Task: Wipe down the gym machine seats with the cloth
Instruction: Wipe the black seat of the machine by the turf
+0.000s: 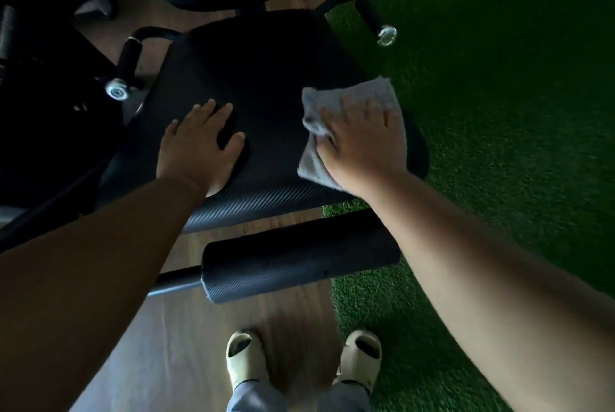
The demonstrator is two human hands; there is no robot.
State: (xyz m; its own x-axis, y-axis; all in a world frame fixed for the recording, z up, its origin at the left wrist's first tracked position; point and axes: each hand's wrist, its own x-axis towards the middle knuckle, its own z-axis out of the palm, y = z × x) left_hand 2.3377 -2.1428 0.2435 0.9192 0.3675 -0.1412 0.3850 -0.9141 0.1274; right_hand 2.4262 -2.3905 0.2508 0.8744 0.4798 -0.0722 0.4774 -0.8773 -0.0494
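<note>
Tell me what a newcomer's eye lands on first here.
First the pale grey cloth, pressed by the right hand onto the right side of the black seat. Next the left hand, flat on the seat's near left part. Then the green turf filling the right.

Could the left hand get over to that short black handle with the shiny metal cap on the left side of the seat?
Probably yes. The left hand lies flat and holds nothing on the black padded seat, and the short black handle with the shiny cap sticks out just beyond that edge, with nothing between them.
</note>
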